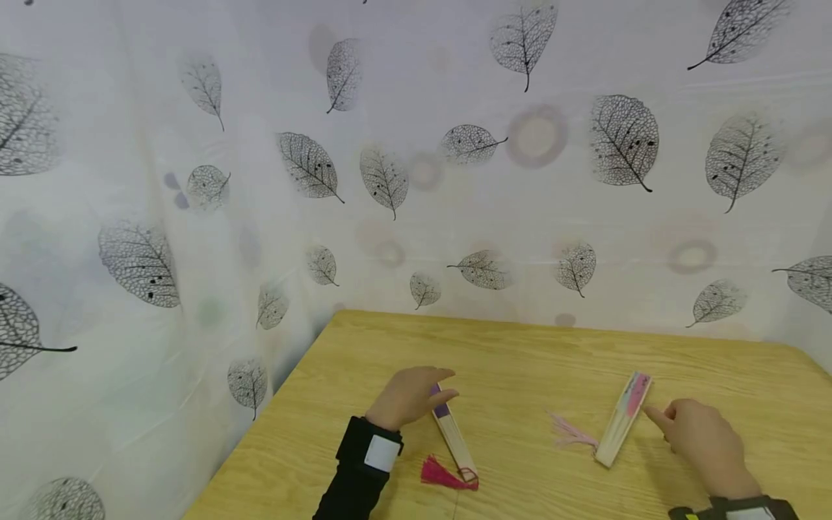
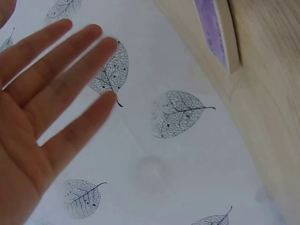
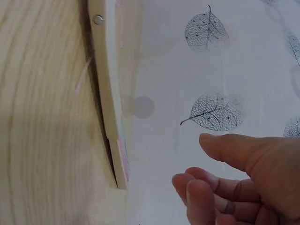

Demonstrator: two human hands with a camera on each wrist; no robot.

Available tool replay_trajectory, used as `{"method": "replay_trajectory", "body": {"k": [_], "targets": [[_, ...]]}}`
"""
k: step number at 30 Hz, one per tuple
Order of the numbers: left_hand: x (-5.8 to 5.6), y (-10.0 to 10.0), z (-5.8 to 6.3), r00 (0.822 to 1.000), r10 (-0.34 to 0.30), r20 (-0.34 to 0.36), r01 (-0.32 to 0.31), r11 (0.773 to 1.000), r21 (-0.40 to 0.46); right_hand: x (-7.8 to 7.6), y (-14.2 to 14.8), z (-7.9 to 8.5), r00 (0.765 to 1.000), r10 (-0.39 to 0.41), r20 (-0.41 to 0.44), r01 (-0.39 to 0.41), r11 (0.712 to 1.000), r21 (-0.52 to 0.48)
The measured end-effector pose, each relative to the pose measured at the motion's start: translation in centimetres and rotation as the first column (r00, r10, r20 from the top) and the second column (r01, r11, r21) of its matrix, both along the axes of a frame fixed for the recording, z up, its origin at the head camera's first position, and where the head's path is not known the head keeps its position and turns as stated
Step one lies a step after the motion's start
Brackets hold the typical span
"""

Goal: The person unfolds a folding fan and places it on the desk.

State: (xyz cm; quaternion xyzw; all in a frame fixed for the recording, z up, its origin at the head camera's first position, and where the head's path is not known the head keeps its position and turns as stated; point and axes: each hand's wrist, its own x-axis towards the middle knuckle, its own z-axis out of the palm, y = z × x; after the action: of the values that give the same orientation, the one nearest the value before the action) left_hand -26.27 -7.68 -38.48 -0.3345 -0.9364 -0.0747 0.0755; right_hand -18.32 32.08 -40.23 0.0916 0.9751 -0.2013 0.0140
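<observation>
The left hand [image 1: 411, 397], fingers extended and slightly spread, grips nothing over the far end of a purple folding fan [image 1: 458, 446], closed on the tabletop [image 1: 520, 390] at left. Thumb apart from loosely curled fingers, the right hand [image 1: 705, 439] is unladen just right of the closed pink-and-blue folding fan [image 1: 622, 420].

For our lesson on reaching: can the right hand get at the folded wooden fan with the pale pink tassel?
Probably yes: the right hand is just beside that folded wooden fan, and nothing visible lies between them.
</observation>
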Motion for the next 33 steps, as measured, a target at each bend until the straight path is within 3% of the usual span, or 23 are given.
{"method": "replay_trajectory", "body": {"k": [4, 10, 18, 22, 25, 27, 30, 33], "targets": [[-0.1, -0.1, 0.0, 0.997, -0.026, -0.073, 0.026, 1.0, 0.005, -0.4, -1.5, -1.1, 0.999, -0.005, 0.042, 0.007, 0.999, -0.041], [-0.2, -0.2, -0.2, 0.993, -0.062, -0.099, 0.064, 0.998, 0.022, -1.4, -3.4, -2.9, 0.996, 0.001, 0.095, 0.007, 0.997, -0.075], [-0.3, 0.2, -0.3, 0.988, -0.071, -0.134, 0.071, 0.997, -0.002, -2.0, -3.4, -3.0, 0.991, -0.012, 0.136, 0.033, 0.988, -0.154], [0.0, 0.7, -0.5, 0.971, -0.041, -0.235, 0.048, 0.999, 0.025, -2.1, -2.9, -2.6, 0.996, -0.002, 0.086, 0.016, 0.987, -0.16], [0.0, 1.5, -0.8, 0.946, 0.022, -0.323, 0.015, 0.994, 0.112, -2.0, -3.2, -1.6, 1.0, 0.016, -0.01, -0.017, 0.992, -0.125], [0.1, 2.4, -1.0, 0.945, 0.071, -0.32, -0.006, 0.98, 0.2, -1.8, -3.9, -0.5, 0.997, 0.02, -0.073, -0.026, 0.996, -0.09], [0.2, 4.4, -0.7, 0.969, 0.093, -0.229, -0.011, 0.941, 0.34, -1.8, -6.2, 1.7, 0.985, 0.015, -0.17, -0.03, 0.996, -0.085], [0.4, 6.9, 0.3, 0.995, 0.069, -0.068, -0.026, 0.865, 0.501, -1.9, -9.1, 3.8, 0.959, 0.016, -0.282, -0.047, 0.994, -0.104]]}}
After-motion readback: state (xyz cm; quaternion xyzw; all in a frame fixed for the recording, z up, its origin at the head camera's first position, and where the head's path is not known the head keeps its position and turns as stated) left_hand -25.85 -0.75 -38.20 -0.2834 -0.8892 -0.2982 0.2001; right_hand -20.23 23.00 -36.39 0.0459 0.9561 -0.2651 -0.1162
